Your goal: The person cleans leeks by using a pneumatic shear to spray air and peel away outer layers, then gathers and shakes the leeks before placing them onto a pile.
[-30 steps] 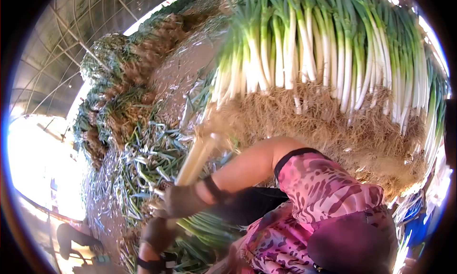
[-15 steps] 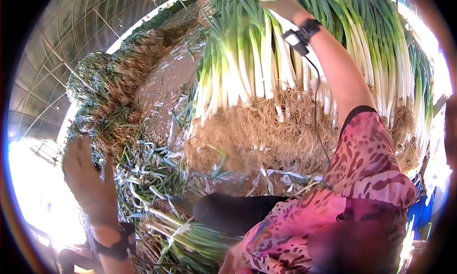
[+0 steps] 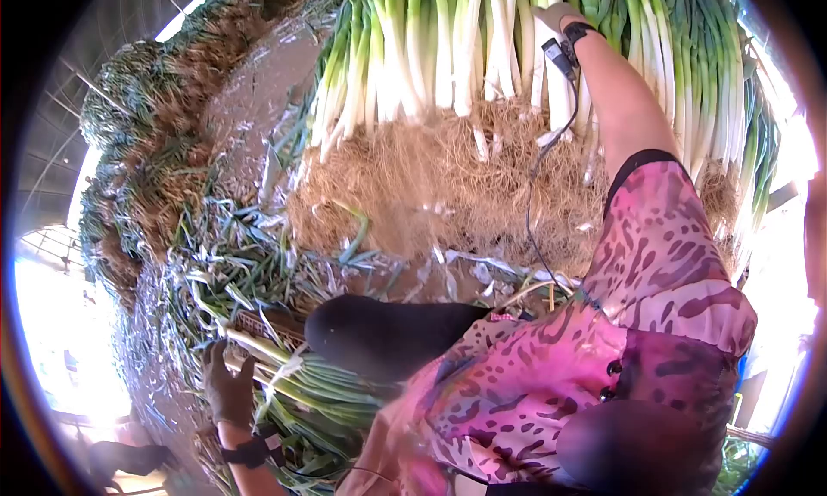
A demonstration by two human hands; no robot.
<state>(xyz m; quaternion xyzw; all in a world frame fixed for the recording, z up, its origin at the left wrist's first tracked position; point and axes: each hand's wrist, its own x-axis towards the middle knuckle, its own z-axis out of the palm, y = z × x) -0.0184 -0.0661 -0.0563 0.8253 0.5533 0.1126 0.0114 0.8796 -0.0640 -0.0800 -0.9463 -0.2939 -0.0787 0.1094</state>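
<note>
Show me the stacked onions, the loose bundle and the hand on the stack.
stacked onions [image 3: 444, 57], head view, on a white stalk.
loose bundle [image 3: 332, 397], head view, on the green leaves.
right hand [image 3: 551, 18], head view, on its back.

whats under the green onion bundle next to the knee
A brown lattice crate shows under the green onion bundle, near its white ends, where the left hand rests. The bundle and the knee cover the rest of the crate.

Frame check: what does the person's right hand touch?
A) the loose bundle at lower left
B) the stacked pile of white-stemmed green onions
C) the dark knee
B: the right hand reaches up onto the stacked green onions, while the left hand lies on the loose bundle.
</note>
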